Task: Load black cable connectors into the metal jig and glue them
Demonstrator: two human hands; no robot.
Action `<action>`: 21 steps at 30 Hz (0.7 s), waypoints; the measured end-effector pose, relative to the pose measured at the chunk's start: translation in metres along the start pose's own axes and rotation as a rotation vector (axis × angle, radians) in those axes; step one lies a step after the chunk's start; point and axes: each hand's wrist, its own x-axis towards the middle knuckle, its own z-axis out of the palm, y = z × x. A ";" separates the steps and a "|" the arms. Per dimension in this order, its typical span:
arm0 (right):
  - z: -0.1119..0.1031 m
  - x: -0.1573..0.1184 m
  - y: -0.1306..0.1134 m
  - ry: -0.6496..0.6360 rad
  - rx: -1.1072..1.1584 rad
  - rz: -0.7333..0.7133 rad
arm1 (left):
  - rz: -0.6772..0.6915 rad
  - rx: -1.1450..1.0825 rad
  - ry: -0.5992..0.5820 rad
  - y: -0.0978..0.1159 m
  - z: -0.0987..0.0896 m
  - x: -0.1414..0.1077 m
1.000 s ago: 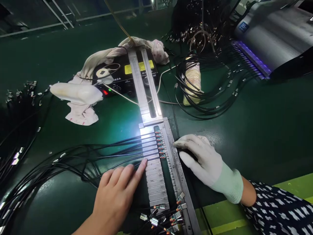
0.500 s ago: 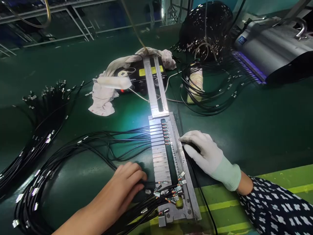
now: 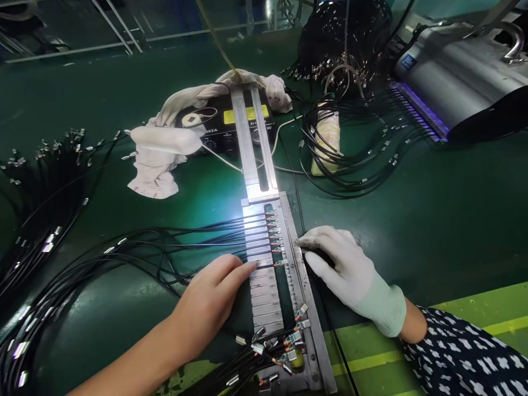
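Note:
A slotted metal fixture (image 3: 264, 308) lies lengthwise on the green mat, with several black cables (image 3: 214, 225) side by side across its upper slots, their metal connectors (image 3: 275, 230) in the central gap. My bare left hand (image 3: 218, 291) pinches one black cable over the fixture's left edge; that cable's connector is at the gap, just below the others. At the fixture's right rail is my gloved right hand (image 3: 346, 269), its fingertips touching the edge with thumb and forefinger slightly apart. Loose cable ends with connectors (image 3: 295, 338) lie across the fixture's lower part.
Behind the fixture are a black control box (image 3: 223, 132), a white cloth (image 3: 154, 176) and a white handpiece (image 3: 165, 141). A silver machine (image 3: 457, 82) with a purple glow stands at the back right. Cable bundles (image 3: 45, 203) lie left; others hang at the back.
My left hand has moved up and right to the fixture's slots, bringing a cable across it below the others. My right hand stays at the rail. The view has shifted slightly.

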 end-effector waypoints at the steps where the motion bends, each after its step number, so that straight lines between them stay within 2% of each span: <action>1: 0.000 0.000 0.000 0.005 -0.003 -0.003 | 0.028 0.030 0.003 -0.003 0.000 0.002; 6: 0.002 0.001 0.001 0.017 -0.018 0.000 | 0.080 0.127 0.003 -0.011 0.000 0.004; 14: 0.002 0.003 0.000 0.030 -0.020 0.013 | 0.127 0.055 -0.019 -0.017 0.006 0.003; 18: 0.001 0.004 -0.001 0.015 -0.008 0.019 | 0.031 0.303 0.061 -0.009 0.009 -0.006; 21: 0.001 0.006 -0.001 0.009 -0.006 0.017 | 0.032 0.390 -0.015 -0.004 0.013 -0.012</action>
